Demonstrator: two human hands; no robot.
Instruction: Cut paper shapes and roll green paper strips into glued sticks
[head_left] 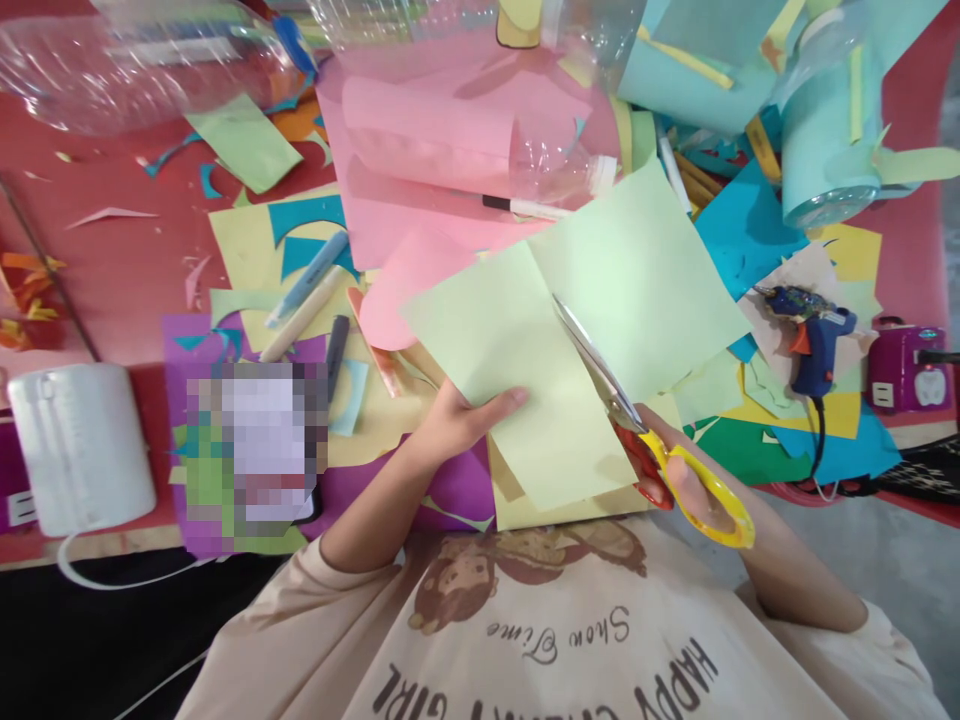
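A pale green paper sheet [517, 390] is in my left hand [469, 425], with the thumb on top and the other fingers hidden underneath. My right hand [686, 485] is closed around the scissors [652, 450], which have one yellow handle loop and one red. Their blades point up and to the left, lying along the sheet's right edge. Beyond the blades spreads another pale green paper part [652, 270]; I cannot tell whether the two parts are still joined at the top.
A blue glue gun [816, 345] lies right. Across the back are a pink-wrapped bottle [435, 140], a blue-wrapped bottle [829, 150] and a clear bottle [150, 70]. Markers [311, 275], coloured scraps, a blurred phone [270, 440] and a white box-like device [82, 450] lie left.
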